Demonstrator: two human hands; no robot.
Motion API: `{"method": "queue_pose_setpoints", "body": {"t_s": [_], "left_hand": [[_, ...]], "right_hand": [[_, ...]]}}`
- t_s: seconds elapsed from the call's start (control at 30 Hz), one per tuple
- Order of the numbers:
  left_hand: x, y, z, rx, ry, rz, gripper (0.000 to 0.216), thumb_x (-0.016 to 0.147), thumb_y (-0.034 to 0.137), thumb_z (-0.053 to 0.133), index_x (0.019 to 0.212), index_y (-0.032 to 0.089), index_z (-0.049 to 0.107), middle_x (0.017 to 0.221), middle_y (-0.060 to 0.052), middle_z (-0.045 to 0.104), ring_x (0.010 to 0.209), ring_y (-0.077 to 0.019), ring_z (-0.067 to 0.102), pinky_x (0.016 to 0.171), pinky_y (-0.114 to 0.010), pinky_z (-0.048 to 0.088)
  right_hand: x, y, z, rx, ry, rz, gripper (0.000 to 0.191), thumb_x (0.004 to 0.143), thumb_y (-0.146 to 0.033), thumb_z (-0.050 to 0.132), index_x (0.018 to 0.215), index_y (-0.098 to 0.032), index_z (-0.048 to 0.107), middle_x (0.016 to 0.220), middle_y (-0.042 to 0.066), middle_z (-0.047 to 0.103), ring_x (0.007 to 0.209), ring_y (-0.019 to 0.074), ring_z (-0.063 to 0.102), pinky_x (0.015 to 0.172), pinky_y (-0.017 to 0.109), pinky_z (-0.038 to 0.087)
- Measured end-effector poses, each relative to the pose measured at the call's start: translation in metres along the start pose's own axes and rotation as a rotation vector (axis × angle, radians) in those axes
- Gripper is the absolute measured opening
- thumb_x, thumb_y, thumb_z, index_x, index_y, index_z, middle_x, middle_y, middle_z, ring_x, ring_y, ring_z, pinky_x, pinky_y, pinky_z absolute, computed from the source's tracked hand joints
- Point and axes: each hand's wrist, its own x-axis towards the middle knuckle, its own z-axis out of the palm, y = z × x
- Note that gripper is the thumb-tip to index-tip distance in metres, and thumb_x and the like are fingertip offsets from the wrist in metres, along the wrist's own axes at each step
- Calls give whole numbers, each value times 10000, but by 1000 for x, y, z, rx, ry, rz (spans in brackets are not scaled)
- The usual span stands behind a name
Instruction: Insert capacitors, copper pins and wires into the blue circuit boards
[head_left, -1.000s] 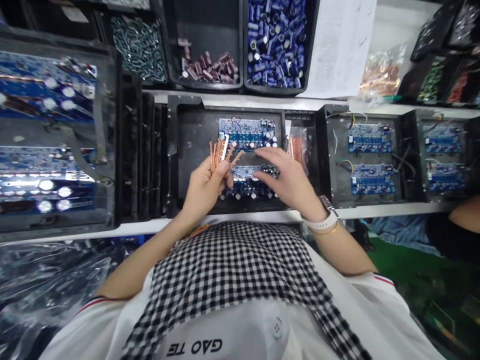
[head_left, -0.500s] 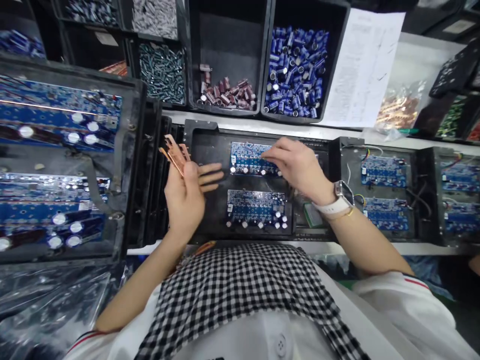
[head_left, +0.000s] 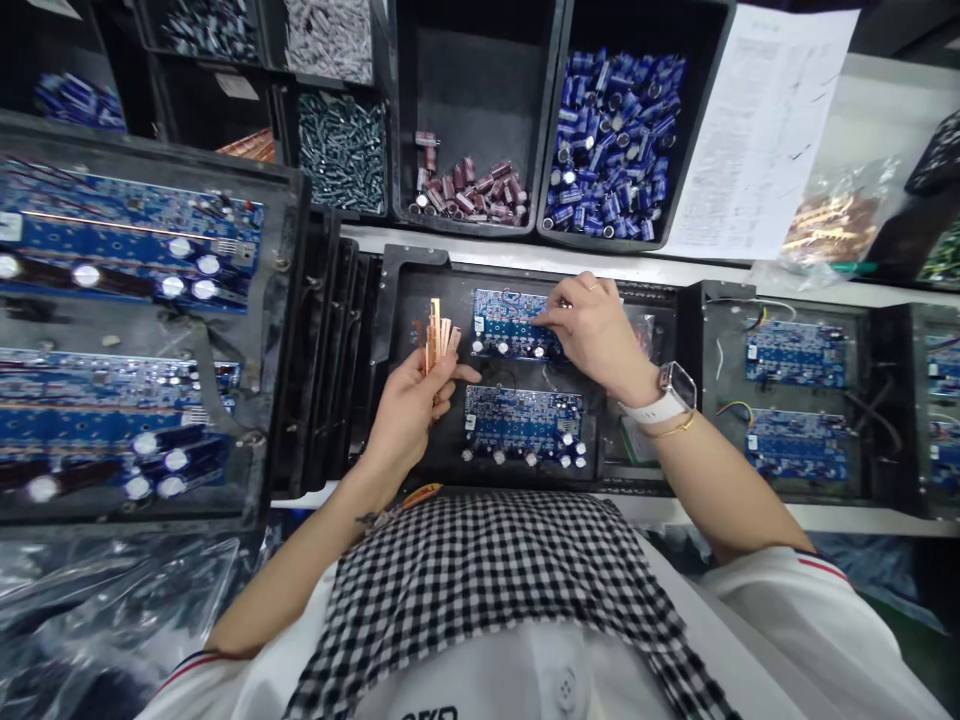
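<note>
My left hand [head_left: 409,405] is closed round a fanned bundle of copper strips [head_left: 437,340], which stick up above the thumb. It hovers over the black tray, left of two blue circuit boards. My right hand [head_left: 589,330] is pinched at the upper circuit board [head_left: 504,325], its fingertips on or just above the middle of the board. Whatever is between those fingertips is too small or hidden to make out. Below it lies the lower circuit board [head_left: 523,418], with silver-topped capacitors along its bottom edge and right corner.
Bins of blue capacitors [head_left: 611,150], brown capacitors [head_left: 476,190] and small dark green parts [head_left: 341,150] line the back. A paper sheet [head_left: 757,130] lies to their right. Larger boards [head_left: 127,235] sit in a raised tray at left; another tray with boards [head_left: 796,350] stands at right.
My left hand has moved right toward the boards, and its spread fingers have curled in round the copper strips. My right hand stays pinched at the upper board. The view has shifted slightly left.
</note>
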Motion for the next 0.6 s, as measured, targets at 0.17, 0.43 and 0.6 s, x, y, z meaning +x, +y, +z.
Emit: {"method": "queue_pose_setpoints", "body": {"t_s": [0.17,0.43,0.6], "left_hand": [[-13,-8,8,61,-98,135,359,855,443,702,981,140,555,687,-14,627,485,-62,397,420,-166,287],[-31,5,10,156,-185,111,330,912,457,630,1031,196,468,604,44,577,374,-46,406,368,-128,303],[-25,30,8,-35,-358,-270,283,887,411,610,975,170,490,610,-47,654,312,-76,426,302,-132,282]], "right_hand": [[-4,-61,2,680,78,121,79,861,-271,718,923,-224,730,1013,32,695,961,176,636,848,360,512],[-25,-77,-10,555,278,23,197,944,-216,590,1118,-271,664,1181,44,665,1130,189,609,979,420,520],[-32,-64,-40,114,47,-485,283,994,-147,452,1192,-241,632,1196,44,678,1090,184,595,1007,438,486]]}}
